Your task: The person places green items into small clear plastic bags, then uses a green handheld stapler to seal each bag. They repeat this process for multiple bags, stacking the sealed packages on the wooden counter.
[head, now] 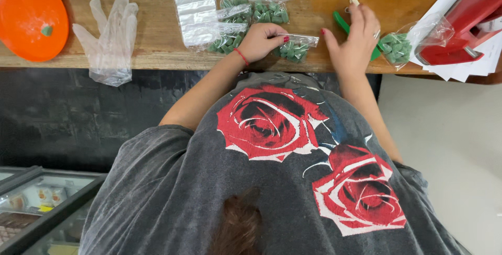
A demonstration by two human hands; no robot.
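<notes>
On the wooden counter [157, 35], near the middle at about twelve o'clock from our chest, we are pinching a small clear bag of green pieces [294, 49] with our left hand [261, 41]; its fingers are closing on the bag's near end. The bag is looking light, soft and slippery, its film crinkling, so we judge the flat sealed edge above the pieces to be the best place to hold it, since the loose contents would be shifting under a squeeze. Our left forearm is reaching up from seven o'clock with the wrist bent inward. Our right hand [355, 38] is hovering at two o'clock from the bag, fingers curled around something small and pale; we cannot tell how firmly. A green tool [342, 24] is lying under it. More filled bags [256, 9] and empty sleeves [196, 9] are lying at eleven o'clock, a clear glove [110, 35] and orange lid [31, 14] far at nine, a red sealer [465, 20] at three
</notes>
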